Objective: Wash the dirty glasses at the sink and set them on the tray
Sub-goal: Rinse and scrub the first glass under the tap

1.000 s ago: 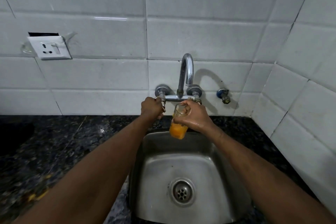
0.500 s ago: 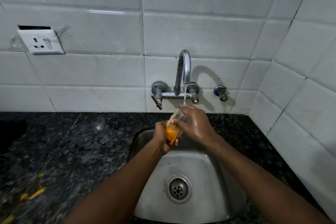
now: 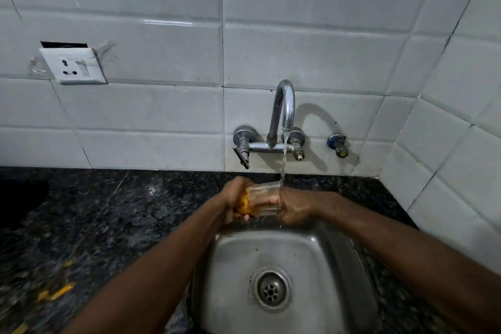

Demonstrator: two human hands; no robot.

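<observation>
While my left hand (image 3: 232, 199) grips the orange-smeared base and my right hand (image 3: 294, 210) wraps the mouth end of the one clear drinking glass (image 3: 264, 190), it's lying sideways under a single water stream (image 3: 283, 165) from the one curved chrome tap (image 3: 285, 100), above the one square steel sink (image 3: 325, 266).

White tiles (image 3: 162, 108), black speckled counter (image 3: 108, 219), steel-grey sink (image 3: 233, 293), orange-stained glass (image 3: 260, 198)

Occluded and cropped zones.
Left hand (image 3: 233, 198) fingers hid the glass (image 3: 264, 194) base; below the fingers, the sink (image 3: 311, 247) front rim was cropped.
</observation>
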